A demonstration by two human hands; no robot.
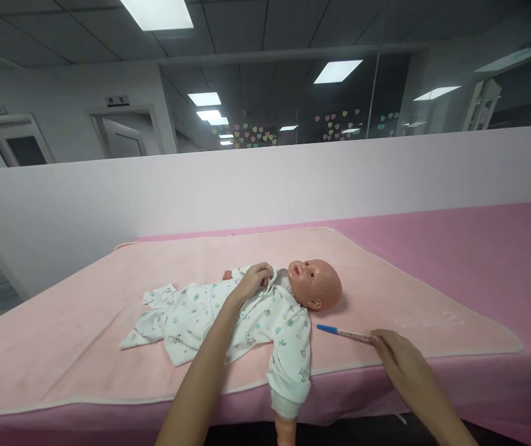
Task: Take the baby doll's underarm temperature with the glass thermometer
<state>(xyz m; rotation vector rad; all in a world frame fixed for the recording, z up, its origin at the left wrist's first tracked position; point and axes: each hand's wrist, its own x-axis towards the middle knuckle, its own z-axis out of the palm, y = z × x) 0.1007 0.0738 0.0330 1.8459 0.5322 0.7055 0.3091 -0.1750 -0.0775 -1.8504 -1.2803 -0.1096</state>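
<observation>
A baby doll (316,284) lies on its back, its head toward the right, dressed in a white printed top (288,337) and matching trousers (191,310). My left hand (255,282) rests on the doll's chest, fingers curled closed on the edge of the top just below the neck. Between the fingertips of my right hand (396,352) is the right end of a slim thermometer (346,333) with a blue tip and fine markings. Its blue tip points left, close to the doll's shoulder. One doll arm hangs over the near edge.
Under the doll a peach blanket (84,316) with a pale border covers a pink cloth (492,266). A low white wall (265,192) with a window above it stands behind. The near edge of the surface drops off below the blanket.
</observation>
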